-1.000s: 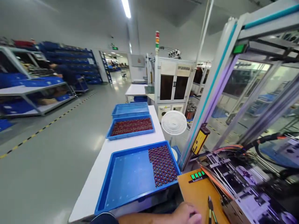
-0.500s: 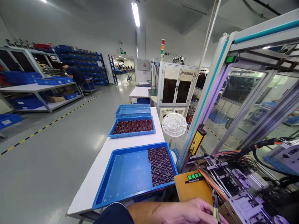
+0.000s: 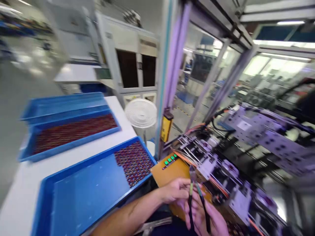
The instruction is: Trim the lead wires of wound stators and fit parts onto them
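Observation:
My left hand (image 3: 175,193) reaches in from the lower left and pinches the upper part of a pair of small pliers (image 3: 194,193) with green and black handles. My right hand (image 3: 209,218) comes up from the bottom edge and wraps the handles of the same pliers. The tool stands upright over an orange panel (image 3: 172,170) with green buttons (image 3: 170,160), just left of the machine's mechanism (image 3: 221,173). The picture is blurred by head motion.
A blue tray (image 3: 81,186) partly filled with small dark red parts (image 3: 134,162) lies on the white table (image 3: 17,200) at my left. Behind it sit a full tray (image 3: 71,131) and an empty one. A white fan (image 3: 141,113) stands beside the machine's frame post (image 3: 164,82).
The view has swung to the right toward the machine. My left hand has risen from the orange panel with the pliers, and my right hand has come into view and taken the handles.

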A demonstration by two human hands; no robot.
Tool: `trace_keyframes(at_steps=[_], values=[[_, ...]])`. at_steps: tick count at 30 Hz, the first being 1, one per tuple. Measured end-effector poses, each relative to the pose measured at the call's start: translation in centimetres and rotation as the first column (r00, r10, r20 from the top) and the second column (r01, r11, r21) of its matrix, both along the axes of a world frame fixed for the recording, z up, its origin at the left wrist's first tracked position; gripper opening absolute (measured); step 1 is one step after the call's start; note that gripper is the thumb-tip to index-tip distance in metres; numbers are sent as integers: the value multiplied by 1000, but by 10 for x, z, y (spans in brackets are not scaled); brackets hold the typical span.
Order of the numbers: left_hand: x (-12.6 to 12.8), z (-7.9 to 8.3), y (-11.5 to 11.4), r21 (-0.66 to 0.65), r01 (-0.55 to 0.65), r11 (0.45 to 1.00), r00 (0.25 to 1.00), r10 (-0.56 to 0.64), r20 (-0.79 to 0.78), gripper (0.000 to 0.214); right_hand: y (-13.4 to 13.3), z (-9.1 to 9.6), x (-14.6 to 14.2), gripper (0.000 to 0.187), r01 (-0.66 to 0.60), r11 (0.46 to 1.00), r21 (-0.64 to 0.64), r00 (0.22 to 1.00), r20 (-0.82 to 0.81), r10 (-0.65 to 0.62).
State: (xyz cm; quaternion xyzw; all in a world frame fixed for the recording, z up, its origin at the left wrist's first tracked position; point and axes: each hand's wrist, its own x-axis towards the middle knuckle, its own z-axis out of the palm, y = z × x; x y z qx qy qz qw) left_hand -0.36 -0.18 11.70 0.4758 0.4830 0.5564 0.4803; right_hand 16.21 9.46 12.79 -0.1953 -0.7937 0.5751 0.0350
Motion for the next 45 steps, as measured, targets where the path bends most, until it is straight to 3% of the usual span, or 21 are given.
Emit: trace_keyframes(at_steps=[2, 5, 10, 15, 19, 23, 28, 32, 35, 39, 45], values=[[-5, -21, 4, 35, -165, 986, 955, 168, -246, 42, 5, 25, 6, 75, 126, 974, -188, 992, -4, -129], [-9, -57, 4, 104, -324, 940, 820, 334, -464, 35, 25, 74, 12, 77, 204, 957, -206, 976, -38, -217], [-12, -104, -1, 251, -362, 898, 617, 432, -658, 29, 79, 141, 18, 51, 232, 957, -176, 973, 55, -226], [-14, -117, 1, 343, -350, 872, 492, 482, -725, 24, 126, 169, -6, 39, 214, 967, -138, 971, 136, -196], [-16, -115, 0, 360, -343, 868, 462, 490, -739, 19, 149, 180, -50, 32, 168, 980, -102, 951, 279, -134], [-20, -116, 0, 366, -327, 872, 470, 485, -738, 13, 168, 182, -91, 41, 246, 964, -102, 879, 443, -177], [-22, -118, 2, 378, -316, 870, 479, 490, -728, 8, 186, 179, -114, 51, 304, 949, -85, 823, 526, -216], [-23, -118, 3, 366, -321, 874, 488, 483, -726, 7, 194, 176, -108, 47, 313, 945, -92, 833, 505, -226], [-22, -121, 3, 378, -320, 869, 493, 493, -717, 8, 192, 173, -90, 39, 255, 951, -175, 885, 438, -156], [-21, -125, 3, 394, -328, 859, 489, 511, -707, 8, 171, 163, -60, 30, 111, 967, -230, 923, 385, -15], [-21, -125, 1, 373, -312, 874, 496, 484, -720, 8, 136, 156, -40, 28, 47, 970, -239, 903, 425, 61]])
